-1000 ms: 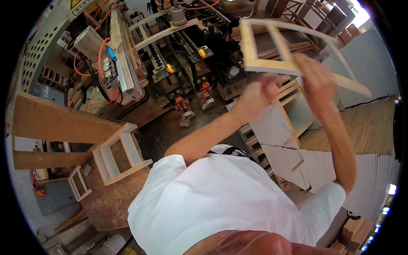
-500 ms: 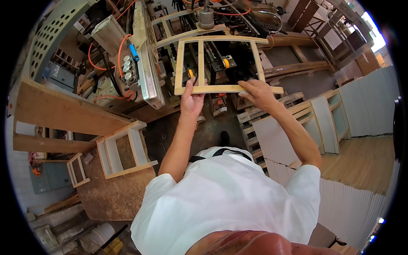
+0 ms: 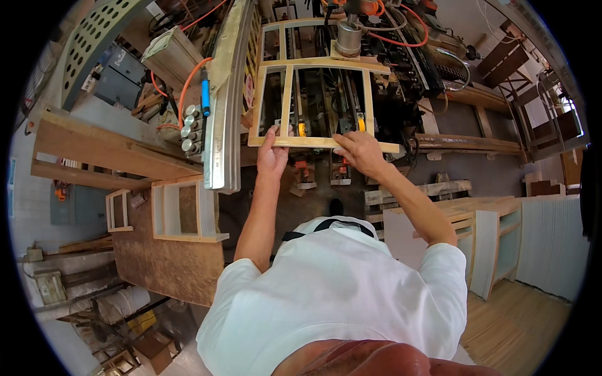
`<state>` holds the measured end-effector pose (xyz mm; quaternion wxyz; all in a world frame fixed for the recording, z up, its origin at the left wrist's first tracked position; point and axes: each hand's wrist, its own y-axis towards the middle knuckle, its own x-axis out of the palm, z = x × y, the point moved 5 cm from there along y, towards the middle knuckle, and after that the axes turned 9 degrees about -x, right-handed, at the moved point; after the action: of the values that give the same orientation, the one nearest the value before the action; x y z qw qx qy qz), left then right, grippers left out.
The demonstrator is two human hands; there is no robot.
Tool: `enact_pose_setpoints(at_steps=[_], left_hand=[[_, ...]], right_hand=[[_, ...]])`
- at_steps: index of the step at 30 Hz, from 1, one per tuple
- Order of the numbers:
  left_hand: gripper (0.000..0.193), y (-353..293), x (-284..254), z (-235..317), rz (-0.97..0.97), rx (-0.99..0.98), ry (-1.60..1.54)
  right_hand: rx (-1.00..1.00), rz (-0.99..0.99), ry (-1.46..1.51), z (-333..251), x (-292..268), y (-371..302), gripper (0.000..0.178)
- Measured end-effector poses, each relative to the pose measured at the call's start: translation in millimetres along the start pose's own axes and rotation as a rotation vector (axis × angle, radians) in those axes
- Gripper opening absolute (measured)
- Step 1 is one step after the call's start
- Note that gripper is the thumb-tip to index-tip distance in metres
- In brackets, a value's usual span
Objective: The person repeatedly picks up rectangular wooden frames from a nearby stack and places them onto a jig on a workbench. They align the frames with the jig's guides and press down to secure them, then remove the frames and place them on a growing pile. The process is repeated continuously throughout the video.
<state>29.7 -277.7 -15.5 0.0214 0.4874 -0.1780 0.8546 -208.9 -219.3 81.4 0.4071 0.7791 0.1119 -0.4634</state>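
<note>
Both hands hold a light wooden frame (image 3: 313,143) by its near rail, with the frame out flat in front of me over a machine. Near the rail's left corner, my left hand (image 3: 273,155) is closed, its thumb on top and fingers underneath. My right hand (image 3: 364,153) grips the same rail toward its right end, where the rail juts past the side piece. One crossbar (image 3: 286,103) divides the frame, nearer its left side. Just beyond it lies a second wooden frame (image 3: 301,23), partly under a metal cylinder (image 3: 348,41).
A long metal rail (image 3: 221,144) stands at my left, with a blue air nozzle (image 3: 205,97) and orange hose. More wooden frames (image 3: 191,237) rest on a brown board (image 3: 169,269). Stacked white panels (image 3: 549,241) and a pallet (image 3: 420,191) are at my right.
My hands have carried the frame slightly left and nearer the second frame and the machine, levelling it. My view has turned rightward little; both hands keep their hold.
</note>
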Motion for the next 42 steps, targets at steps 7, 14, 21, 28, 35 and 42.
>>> enact_pose_setpoints(at_steps=[7,14,21,28,35,42], left_hand=[[0.028,-12,-6,-2,-0.018,-0.001,-0.011],[0.021,-13,7,1,0.002,-0.009,0.031],[0.019,-18,13,2,-0.027,-0.047,0.011],[0.019,-13,5,0,-0.045,-0.06,0.009],[0.022,-16,9,2,-0.02,-0.076,-0.021],[0.023,-19,5,-2,-0.065,-0.082,-0.048]], right_hand=[[-0.036,-0.014,0.04,6,-3,-6,0.036],[-0.031,-0.061,0.011,9,-9,-4,0.036],[-0.02,-0.09,0.011,4,-15,3,0.034],[0.026,-0.118,0.027,0,-14,4,0.034],[0.038,-0.119,0.035,-3,-17,7,0.034],[0.056,-0.132,0.046,-2,-15,3,0.034]])
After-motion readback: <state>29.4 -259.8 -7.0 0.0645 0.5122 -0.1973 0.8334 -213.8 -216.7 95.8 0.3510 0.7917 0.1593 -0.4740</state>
